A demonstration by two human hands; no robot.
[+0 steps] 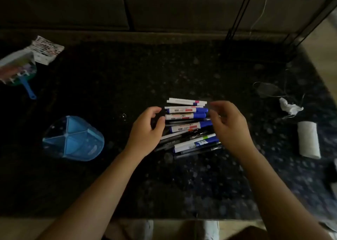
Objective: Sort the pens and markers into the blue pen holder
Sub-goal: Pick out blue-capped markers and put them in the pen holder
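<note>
A pile of pens and markers (187, 125) lies on the dark speckled table (109, 79), several with white barrels and blue caps, others thin and dark. My left hand (147, 130) rests at the pile's left end, fingers curled and apart, holding nothing. At the pile's right end my right hand (229, 125) hovers, fingers spread, covering the marker caps there. The blue pen holder (73, 139) stands to the left of the pile, about a hand's width from my left hand. Its divided compartments look empty.
A packet of coloured items with a blue handle (20, 68) lies at the far left. A white paper roll (308, 139), a crumpled tissue (290, 108) and thin wires (268, 86) lie at the right. A black metal frame (237, 21) stands at the back right.
</note>
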